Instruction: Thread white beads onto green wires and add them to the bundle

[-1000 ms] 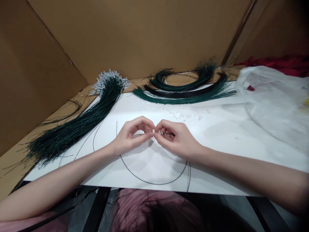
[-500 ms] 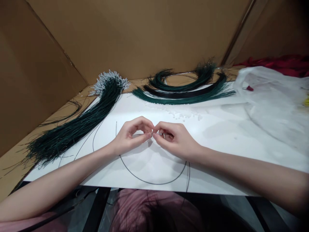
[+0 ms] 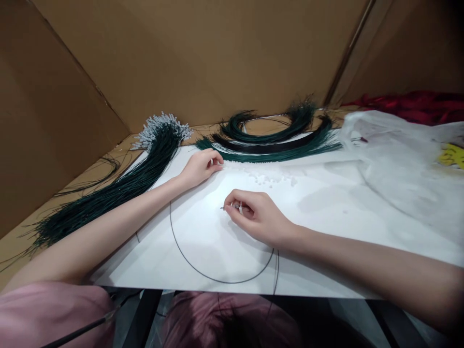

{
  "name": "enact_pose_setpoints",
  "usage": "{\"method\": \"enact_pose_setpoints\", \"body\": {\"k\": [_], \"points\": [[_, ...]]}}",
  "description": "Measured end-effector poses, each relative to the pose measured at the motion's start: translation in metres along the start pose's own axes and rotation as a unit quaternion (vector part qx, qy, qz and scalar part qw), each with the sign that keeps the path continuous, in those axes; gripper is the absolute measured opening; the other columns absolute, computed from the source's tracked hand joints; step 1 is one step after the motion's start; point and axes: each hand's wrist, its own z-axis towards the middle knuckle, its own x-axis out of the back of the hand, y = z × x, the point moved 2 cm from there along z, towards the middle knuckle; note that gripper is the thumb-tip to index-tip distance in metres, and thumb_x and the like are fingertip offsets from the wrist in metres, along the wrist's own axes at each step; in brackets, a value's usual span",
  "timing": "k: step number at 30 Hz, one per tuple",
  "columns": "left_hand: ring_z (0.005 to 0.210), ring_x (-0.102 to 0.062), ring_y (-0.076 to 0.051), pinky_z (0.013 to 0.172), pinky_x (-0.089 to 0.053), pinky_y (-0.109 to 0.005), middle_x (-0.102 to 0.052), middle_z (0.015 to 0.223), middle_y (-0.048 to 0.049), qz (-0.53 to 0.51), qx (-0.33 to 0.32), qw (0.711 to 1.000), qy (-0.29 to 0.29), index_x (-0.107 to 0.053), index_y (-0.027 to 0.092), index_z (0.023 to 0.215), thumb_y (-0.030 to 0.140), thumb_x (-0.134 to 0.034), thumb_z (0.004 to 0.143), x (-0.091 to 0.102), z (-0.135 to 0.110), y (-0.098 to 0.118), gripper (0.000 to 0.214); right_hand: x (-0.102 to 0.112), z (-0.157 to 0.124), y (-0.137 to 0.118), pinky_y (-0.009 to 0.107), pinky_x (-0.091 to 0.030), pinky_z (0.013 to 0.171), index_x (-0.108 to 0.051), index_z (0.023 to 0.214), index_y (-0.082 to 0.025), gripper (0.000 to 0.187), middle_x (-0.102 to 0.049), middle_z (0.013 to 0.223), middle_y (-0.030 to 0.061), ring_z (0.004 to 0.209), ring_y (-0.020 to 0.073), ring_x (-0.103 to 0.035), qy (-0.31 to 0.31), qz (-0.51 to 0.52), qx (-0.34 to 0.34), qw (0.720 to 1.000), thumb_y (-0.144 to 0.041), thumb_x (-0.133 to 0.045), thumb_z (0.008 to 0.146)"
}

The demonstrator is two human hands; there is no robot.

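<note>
My right hand (image 3: 255, 216) rests on the white sheet (image 3: 326, 227) with thumb and fingers pinched on the end of a thin dark wire (image 3: 213, 277), which loops in an arc toward me. A small pale bead sits at the pinch. My left hand (image 3: 200, 166) is stretched forward, fingers curled and pinched at the left end of a scatter of small white beads (image 3: 270, 177); what it holds I cannot make out. Beside it lies a long bundle of dark green wires with white bead tips (image 3: 145, 166).
Curved bundles of dark green and black wires (image 3: 270, 140) lie at the back of the sheet. A clear plastic bag (image 3: 402, 159) covers the right side, with red material (image 3: 409, 104) behind it. Brown cardboard walls (image 3: 203, 58) enclose the back and left.
My left hand left the right hand and reached forward to the beads. The right hand stayed, still pinching the wire end. The view shifted slightly.
</note>
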Motion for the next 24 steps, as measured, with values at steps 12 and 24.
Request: {"method": "enact_pose_setpoints", "body": {"k": [12,24], "points": [[0.071,-0.058,-0.015,0.069,-0.045,-0.027,-0.066,0.077,-0.0029,-0.204,0.064,0.977,0.011,-0.063,0.014,0.079,0.024,-0.067,0.080,0.008,-0.005,0.015,0.011,0.000,-0.001,0.001,0.022,-0.030,0.055,-0.059,0.080,-0.016,0.007,-0.050,0.062,-0.0048,0.050,0.0058,-0.036,0.013,0.014,-0.008,1.000,-0.017,-0.055,0.085],[0.072,-0.067,-0.010,0.071,-0.054,-0.020,-0.070,0.079,-0.0021,-0.518,0.153,0.841,-0.027,-0.065,0.013,0.083,0.014,-0.083,0.069,0.010,-0.086,0.061,0.022,0.000,0.000,0.003,0.022,-0.031,0.054,-0.059,0.081,-0.017,0.010,-0.051,0.064,-0.0043,0.053,0.0068,-0.038,0.042,0.027,-0.014,0.999,-0.023,-0.055,0.088]]}}
